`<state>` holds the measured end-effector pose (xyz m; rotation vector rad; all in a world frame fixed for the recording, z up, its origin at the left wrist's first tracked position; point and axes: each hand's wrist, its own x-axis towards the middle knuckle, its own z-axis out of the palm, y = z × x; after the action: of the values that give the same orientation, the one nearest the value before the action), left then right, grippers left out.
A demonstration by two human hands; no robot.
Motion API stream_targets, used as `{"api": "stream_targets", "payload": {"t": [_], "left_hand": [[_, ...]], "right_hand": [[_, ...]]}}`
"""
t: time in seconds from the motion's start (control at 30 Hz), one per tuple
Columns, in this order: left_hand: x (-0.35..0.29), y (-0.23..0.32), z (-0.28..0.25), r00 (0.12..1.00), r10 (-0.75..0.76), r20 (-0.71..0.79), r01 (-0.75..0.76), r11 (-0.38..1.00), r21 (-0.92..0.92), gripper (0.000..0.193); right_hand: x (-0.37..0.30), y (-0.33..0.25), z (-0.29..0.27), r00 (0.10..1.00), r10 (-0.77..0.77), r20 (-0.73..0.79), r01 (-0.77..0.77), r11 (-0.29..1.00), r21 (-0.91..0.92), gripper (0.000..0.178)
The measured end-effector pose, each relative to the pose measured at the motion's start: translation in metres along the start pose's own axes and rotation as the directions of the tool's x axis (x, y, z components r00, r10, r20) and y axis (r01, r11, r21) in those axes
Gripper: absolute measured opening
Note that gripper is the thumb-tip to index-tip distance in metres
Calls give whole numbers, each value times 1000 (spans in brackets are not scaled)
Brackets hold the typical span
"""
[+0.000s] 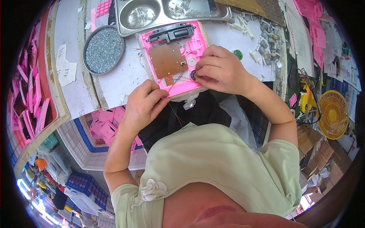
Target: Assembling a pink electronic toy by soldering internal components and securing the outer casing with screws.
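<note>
A pink plastic housing lies open in front of me at the table's near edge. Inside it are a brown circuit board, a long black part along the far side, and thin red and dark wires. My right hand has its fingertips closed on a small round black part at the housing's right side. At the near left corner, my left hand pinches thin wires, whose loose ends hang below the edge. The exact grip is partly hidden by the fingers.
A round tray of small metal screws stands left of the housing. Behind is a steel tray with compartments of small metal parts. Small motor-like parts and a green roll lie right. A crate holds pink housings below left.
</note>
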<state>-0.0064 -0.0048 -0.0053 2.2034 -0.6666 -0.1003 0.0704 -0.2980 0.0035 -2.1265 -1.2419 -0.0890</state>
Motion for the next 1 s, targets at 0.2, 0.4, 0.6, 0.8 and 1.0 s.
{"api": "stream_targets", "payload": {"t": [0.2,0.4,0.6,0.8,1.0], "left_hand": [[0,1,1,1000,-10,-5,10,1000,0,21],[2,1,1,1000,-3,0,3,1000,-4,21],[1,2,-1,1000,-11,-11,11,1000,1,21],[2,1,0,1000,2,-11,-2,1000,5,21],[1,4,1,1000,-9,-5,9,999,40,22]], "right_hand": [[10,-4,-5,998,-39,45,41,998,-47,25],[-15,11,17,984,8,-176,11,994,107,19],[-2,-1,4,1000,9,-17,-9,999,-30,25],[1,-18,9,995,93,21,-89,987,-137,33],[-8,-1,-31,992,112,-52,-112,994,12,24]]}}
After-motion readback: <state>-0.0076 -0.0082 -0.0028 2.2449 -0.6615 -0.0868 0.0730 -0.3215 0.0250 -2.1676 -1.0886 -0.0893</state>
